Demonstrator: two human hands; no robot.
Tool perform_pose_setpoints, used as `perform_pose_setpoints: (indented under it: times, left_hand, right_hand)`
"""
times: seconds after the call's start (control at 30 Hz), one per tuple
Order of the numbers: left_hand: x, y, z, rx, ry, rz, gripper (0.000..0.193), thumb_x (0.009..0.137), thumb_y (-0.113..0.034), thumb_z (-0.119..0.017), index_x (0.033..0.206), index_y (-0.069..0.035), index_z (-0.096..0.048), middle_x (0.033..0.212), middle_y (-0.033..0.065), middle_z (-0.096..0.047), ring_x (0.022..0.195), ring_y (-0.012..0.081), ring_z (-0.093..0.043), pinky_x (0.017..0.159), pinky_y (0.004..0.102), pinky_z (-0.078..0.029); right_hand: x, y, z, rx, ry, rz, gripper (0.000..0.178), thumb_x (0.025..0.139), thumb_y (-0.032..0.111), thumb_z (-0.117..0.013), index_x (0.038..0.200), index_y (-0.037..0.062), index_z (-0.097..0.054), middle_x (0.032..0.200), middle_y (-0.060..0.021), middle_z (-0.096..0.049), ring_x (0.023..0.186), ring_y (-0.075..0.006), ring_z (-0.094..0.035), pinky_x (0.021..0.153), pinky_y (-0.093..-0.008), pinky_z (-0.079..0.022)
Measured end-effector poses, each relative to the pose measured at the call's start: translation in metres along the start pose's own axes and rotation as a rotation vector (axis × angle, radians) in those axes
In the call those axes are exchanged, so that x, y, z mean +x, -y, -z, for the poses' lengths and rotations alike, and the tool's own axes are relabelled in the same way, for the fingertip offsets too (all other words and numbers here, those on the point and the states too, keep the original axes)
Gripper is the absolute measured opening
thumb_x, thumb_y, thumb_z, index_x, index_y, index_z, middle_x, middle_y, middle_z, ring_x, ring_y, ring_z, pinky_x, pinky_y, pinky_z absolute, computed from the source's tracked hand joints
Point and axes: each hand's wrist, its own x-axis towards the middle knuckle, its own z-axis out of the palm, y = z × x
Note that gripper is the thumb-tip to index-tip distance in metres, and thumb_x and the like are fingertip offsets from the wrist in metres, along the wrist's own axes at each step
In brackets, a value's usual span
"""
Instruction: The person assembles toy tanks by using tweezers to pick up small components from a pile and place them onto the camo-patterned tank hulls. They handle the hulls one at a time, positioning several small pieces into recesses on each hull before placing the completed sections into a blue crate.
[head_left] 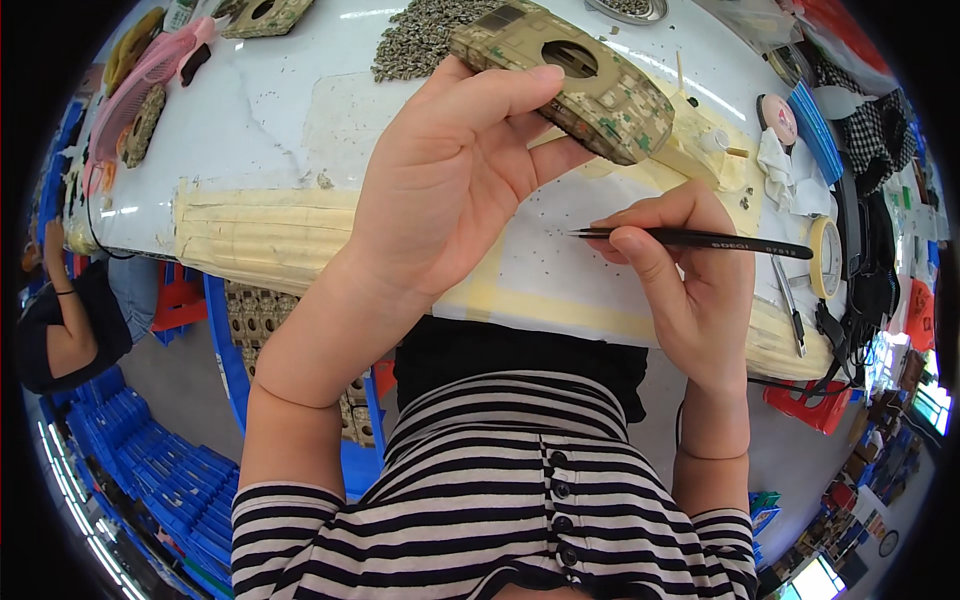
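Observation:
Raised over the worktable, a camouflage toy armoured-vehicle hull (625, 108) with a round opening in its top is gripped by my left hand (435, 185), thumb on the upper face and fingers beneath. Black fine-tipped tweezers (700, 238) lie in the pinch of my right hand (690, 285), their points toward the left, low over a white sheet (530, 265). Tiny dark specks are scattered on that sheet near the tips. Whether anything is caught between the tweezer points is too small to tell.
A heap of small camouflage parts (420, 45) lies beyond my left hand. At right are a tape roll (824, 258) and a metal pen-like tool (788, 300). A pink basket (150, 75) stands far left. Below the table edge, a blue crate (230, 360) holds more hulls. Another person (75, 320) sits at left.

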Motion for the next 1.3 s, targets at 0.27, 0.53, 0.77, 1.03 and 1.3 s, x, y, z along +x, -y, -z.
perform_pose_setpoints:
  times: [0.27,0.53,0.77,1.03,1.3]
  left_hand:
    - [0.0,0.001,-0.002,-0.018,-0.015,-0.007,0.03,0.094,-0.01,-0.042,0.12,0.002,-0.049,0.12,0.0131,-0.056,0.113,0.0228,-0.054,0.099,0.0417,-0.043]
    - [-0.001,0.001,-0.001,-0.011,-0.018,-0.017,0.029,0.094,-0.01,-0.043,0.12,0.002,-0.049,0.12,0.0129,-0.057,0.113,0.0227,-0.054,0.098,0.0416,-0.043]
    - [0.0,0.001,0.001,-0.008,0.012,-0.011,0.029,0.094,-0.011,-0.043,0.12,0.002,-0.049,0.121,0.0133,-0.056,0.113,0.0231,-0.054,0.098,0.0418,-0.043]
    - [0.0,0.001,0.0,0.014,-0.01,-0.019,0.029,0.094,-0.011,-0.043,0.119,0.002,-0.049,0.12,0.0133,-0.056,0.113,0.0232,-0.054,0.099,0.0419,-0.043]
    - [-0.001,0.0,-0.004,0.032,-0.034,-0.023,0.031,0.094,-0.011,-0.043,0.122,0.002,-0.045,0.122,0.0135,-0.054,0.113,0.023,-0.053,0.1,0.0416,-0.043]
  right_hand:
    - [0.002,-0.002,-0.002,0.033,-0.009,-0.03,0.014,0.082,0.007,-0.068,0.083,-0.0043,-0.06,0.072,-0.006,-0.06,0.064,-0.0124,-0.059,0.059,-0.0225,-0.049]
    - [0.005,-0.002,-0.002,-0.013,0.009,-0.014,0.014,0.082,0.007,-0.068,0.081,-0.0043,-0.06,0.071,-0.006,-0.059,0.063,-0.0122,-0.058,0.058,-0.0224,-0.049]
    - [0.004,-0.003,-0.001,-0.001,0.009,-0.007,0.014,0.082,0.007,-0.068,0.081,-0.0044,-0.06,0.071,-0.0058,-0.059,0.063,-0.0118,-0.058,0.058,-0.0221,-0.049]
    - [0.001,-0.004,0.001,0.046,0.008,-0.033,0.013,0.083,0.007,-0.068,0.081,-0.0041,-0.061,0.071,-0.0055,-0.059,0.064,-0.011,-0.059,0.059,-0.0217,-0.049]
    - [-0.006,0.02,0.01,0.122,-0.122,0.128,0.023,0.093,0.019,-0.054,0.089,-0.0032,-0.047,0.079,-0.0193,-0.062,0.065,-0.0204,-0.064,0.059,-0.0268,-0.055]
